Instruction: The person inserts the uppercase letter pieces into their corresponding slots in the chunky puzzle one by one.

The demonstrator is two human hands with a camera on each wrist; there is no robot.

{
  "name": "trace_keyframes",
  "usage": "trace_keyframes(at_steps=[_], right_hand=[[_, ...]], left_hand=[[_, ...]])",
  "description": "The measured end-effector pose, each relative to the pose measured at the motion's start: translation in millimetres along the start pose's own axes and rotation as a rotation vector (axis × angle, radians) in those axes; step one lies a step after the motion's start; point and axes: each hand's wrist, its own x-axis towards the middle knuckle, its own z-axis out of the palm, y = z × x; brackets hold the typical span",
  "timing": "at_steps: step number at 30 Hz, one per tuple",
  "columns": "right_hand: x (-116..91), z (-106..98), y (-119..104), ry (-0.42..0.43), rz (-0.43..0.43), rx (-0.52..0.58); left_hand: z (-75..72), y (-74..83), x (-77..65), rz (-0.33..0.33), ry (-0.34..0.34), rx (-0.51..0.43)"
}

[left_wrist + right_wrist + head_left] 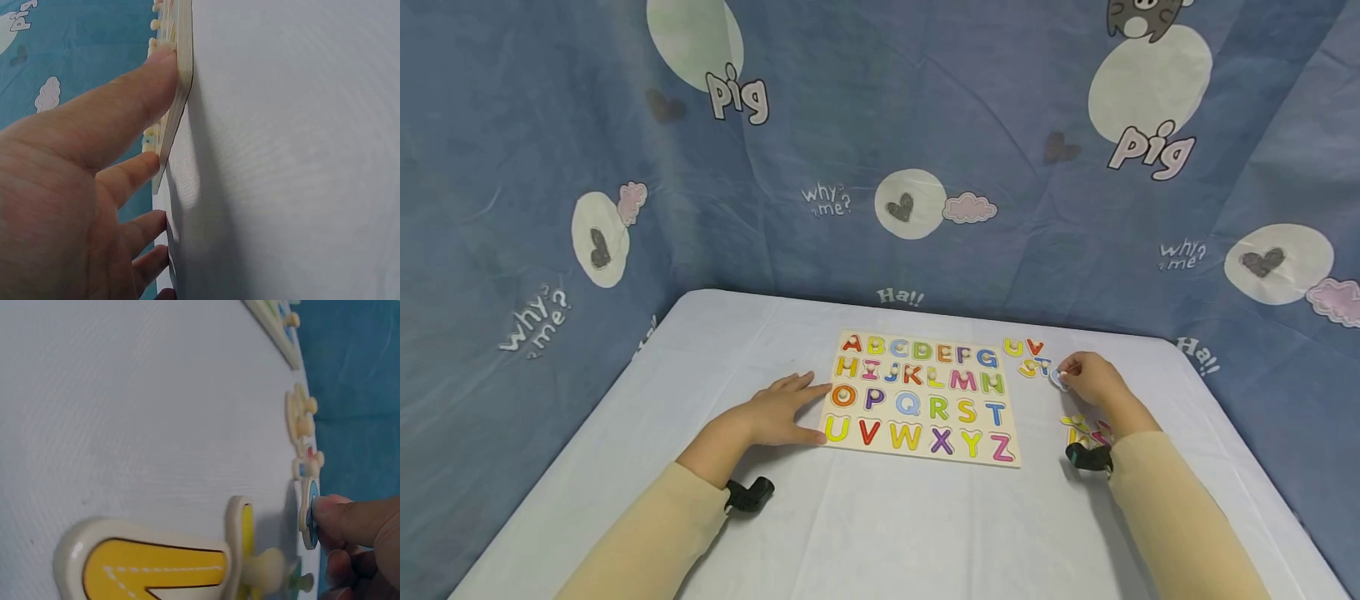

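A wooden alphabet puzzle board (883,414) lies on the white table, with knobbed letters in its upper rows. My left hand (780,410) rests at the board's left edge, fingers spread and fairly straight. In the left wrist view the thumb (134,94) lies across the edge near a corner. Right of the board, my right hand (1092,379) pinches a blue rounded letter piece (308,512) between thumb and fingers. The piece is tilted up on edge in the right wrist view; its knob is hidden by the fingers.
Loose U (1012,347), V (1034,346), S (1027,368) and T (1042,365) pieces lie beyond the right hand. A pile of several letters (1077,423) sits under the right wrist, a yellow one (156,565) close to its camera. Patterned blue cloth (820,267) hangs around the table.
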Motion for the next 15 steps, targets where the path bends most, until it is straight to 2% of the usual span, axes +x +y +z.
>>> trace_keyframes(at_steps=[6, 15], right_hand=[[-12, -9, -14, 0.024, -0.033, 0.047], [-31, -5, -52, 0.041, -0.173, 0.043]], left_hand=[[-1.5, 1.7, 0.0, 0.002, 0.002, 0.013], [-0.5, 1.4, 0.6, -0.001, 0.003, 0.023]])
